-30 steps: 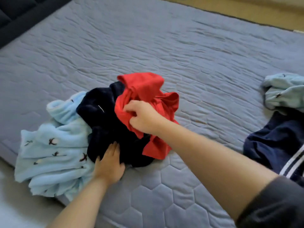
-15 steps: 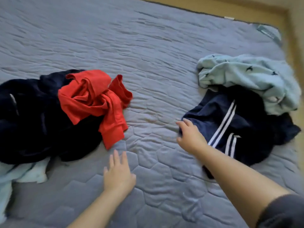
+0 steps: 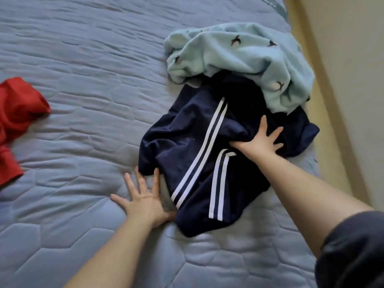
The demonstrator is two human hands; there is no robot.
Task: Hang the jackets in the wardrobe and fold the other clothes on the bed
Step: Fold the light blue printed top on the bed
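Right hand (image 3: 260, 142) presses flat on navy striped garment (image 3: 187, 142), fingers spread wide, gripping nothing. Left hand (image 3: 145, 201) lies splayed, empty, against garment's near left edge.

Navy white-striped garment (image 3: 193, 142) crumpled on bed (image 3: 93, 69); light-blue fleece (image 3: 239, 57) overlaps its top; red garment (image 3: 14, 113) far left.

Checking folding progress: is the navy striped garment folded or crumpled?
Crumpled, not folded: the navy striped garment lies bunched, its white stripes kinked, partly under the light blue fleece.
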